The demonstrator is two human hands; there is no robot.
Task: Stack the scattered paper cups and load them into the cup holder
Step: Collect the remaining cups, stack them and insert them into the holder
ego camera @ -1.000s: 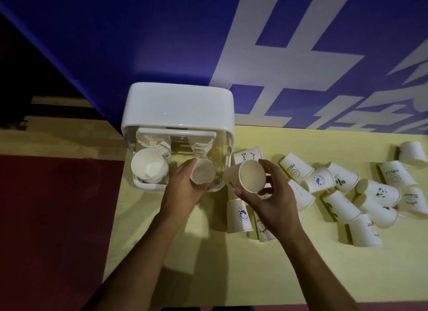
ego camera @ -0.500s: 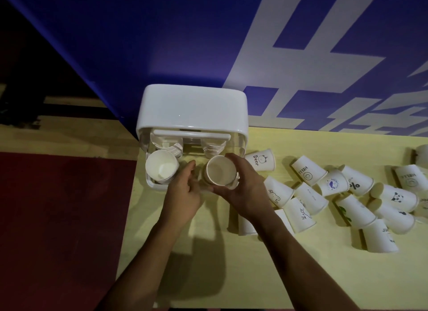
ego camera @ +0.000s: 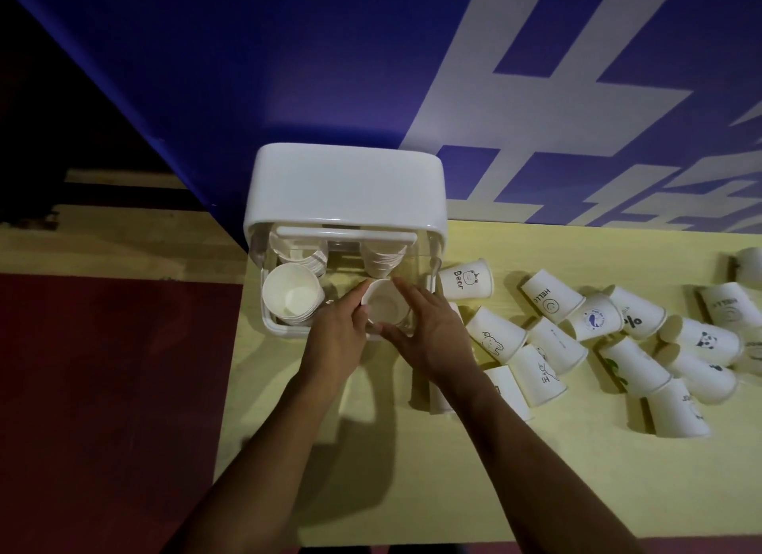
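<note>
A white cup holder (ego camera: 346, 186) with a raised lid stands at the table's far left corner. Inside it a stack of cups (ego camera: 292, 296) fills the front left slot, and two more stacks sit at the back. Both hands grip the cup stack (ego camera: 385, 304) in the front right slot: my left hand (ego camera: 336, 341) on its left side, my right hand (ego camera: 429, 331) on its right and front. Several printed paper cups (ego camera: 499, 339) lie scattered on the yellow table to the right, among them a "Bear" cup (ego camera: 468, 279).
The yellow table (ego camera: 412, 463) ends at a left edge beside the holder, with red floor (ego camera: 103, 388) beyond. A blue wall with white characters (ego camera: 536, 100) rises right behind the holder. More cups (ego camera: 676, 405) reach the right edge of view.
My right hand has carried its cup left and set it into the stack my left hand holds in the front right slot. Both hands now close around that stack.
</note>
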